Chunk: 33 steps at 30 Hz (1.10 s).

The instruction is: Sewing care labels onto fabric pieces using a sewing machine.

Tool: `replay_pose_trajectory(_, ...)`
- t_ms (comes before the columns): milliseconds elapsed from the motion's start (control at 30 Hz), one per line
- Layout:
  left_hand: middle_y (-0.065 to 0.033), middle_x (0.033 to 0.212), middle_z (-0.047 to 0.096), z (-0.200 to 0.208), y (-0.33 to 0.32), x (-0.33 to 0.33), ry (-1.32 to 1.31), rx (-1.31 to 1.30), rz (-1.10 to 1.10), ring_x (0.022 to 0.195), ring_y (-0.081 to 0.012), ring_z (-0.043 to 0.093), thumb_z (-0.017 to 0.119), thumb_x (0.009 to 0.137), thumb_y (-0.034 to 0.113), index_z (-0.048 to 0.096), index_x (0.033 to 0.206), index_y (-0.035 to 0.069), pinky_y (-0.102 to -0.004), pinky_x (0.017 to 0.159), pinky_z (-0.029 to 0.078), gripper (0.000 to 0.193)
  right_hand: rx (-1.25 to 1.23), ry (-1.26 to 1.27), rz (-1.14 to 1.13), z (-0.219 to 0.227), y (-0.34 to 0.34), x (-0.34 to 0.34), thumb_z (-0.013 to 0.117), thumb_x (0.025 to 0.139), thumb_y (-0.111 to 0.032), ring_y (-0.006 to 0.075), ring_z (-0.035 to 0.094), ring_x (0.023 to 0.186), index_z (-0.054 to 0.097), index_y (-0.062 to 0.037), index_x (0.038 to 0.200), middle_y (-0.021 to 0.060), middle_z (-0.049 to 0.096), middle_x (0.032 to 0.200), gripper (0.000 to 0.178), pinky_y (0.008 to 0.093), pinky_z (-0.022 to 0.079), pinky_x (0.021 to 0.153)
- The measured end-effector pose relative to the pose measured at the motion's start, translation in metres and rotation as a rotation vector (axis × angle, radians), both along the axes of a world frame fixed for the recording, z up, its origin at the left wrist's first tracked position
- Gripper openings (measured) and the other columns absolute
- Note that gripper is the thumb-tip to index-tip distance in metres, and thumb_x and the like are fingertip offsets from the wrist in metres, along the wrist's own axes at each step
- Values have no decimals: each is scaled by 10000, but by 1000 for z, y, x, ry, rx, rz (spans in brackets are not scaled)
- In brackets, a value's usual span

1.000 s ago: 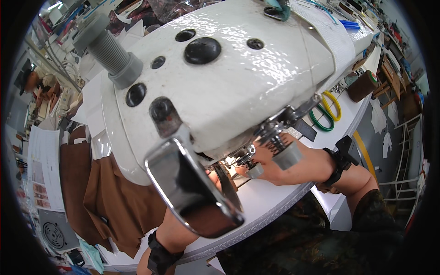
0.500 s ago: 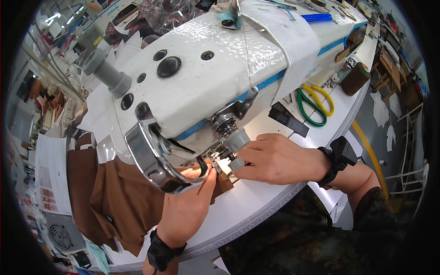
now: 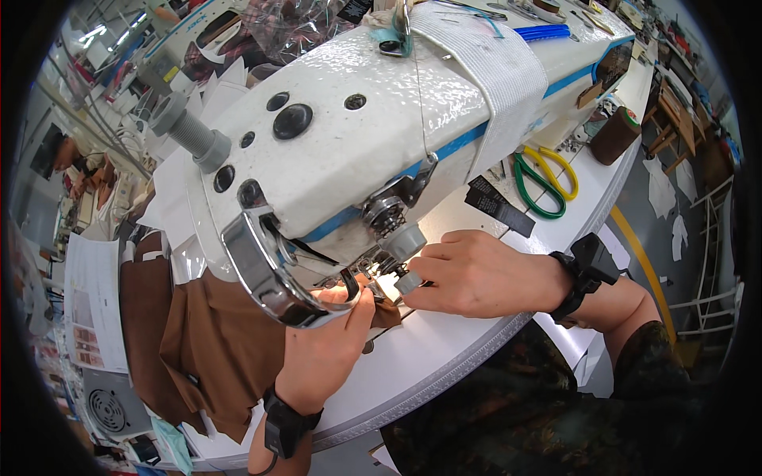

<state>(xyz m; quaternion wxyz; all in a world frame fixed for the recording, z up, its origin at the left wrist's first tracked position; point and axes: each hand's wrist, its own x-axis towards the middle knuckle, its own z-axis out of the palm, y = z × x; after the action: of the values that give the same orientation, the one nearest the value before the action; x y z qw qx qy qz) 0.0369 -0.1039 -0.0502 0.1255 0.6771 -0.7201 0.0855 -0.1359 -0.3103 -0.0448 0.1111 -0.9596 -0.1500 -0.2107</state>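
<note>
In the head view, the brown cloth lies on the table, from near its left edge to beneath the sewing machine, and the left hand rests on it, fingertips partly hidden behind the chrome guard, so whether they pinch it cannot be told. The right hand curls its fingers beside the machine's lit working spot near the table's front edge, any grip hidden; beyond it lie a black label and scissors, near the spool at the right edge.
</note>
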Motion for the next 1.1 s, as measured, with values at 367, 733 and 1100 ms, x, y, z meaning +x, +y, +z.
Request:
replay_pose_trajectory(367,-83,904,729,-5,0,9,255,-188,96,810,-259,721,747,806,-11,742,961,44,-360,737,545,165,-6,8,8,0,0,0,697,826,-148,198,662,788,581,-78,903,35,569,836,156,349,552,635)
replay_pose_trajectory(733,-139,856,749,1,3,5,533,-125,401,709,-281,666,760,877,-18,791,1007,31,-353,673,500,142,-11,18,8,1,1,1,694,831,-137,200,665,801,588,-70,914,42,574,842,150,349,551,635)
replay_pose_trajectory(1100,-124,850,740,-3,-3,1,363,-161,230,732,-296,670,767,850,-15,739,946,13,-374,668,505,103,13,21,-14,-2,7,-3,678,839,-142,214,671,782,609,-66,955,48,571,845,155,348,561,641)
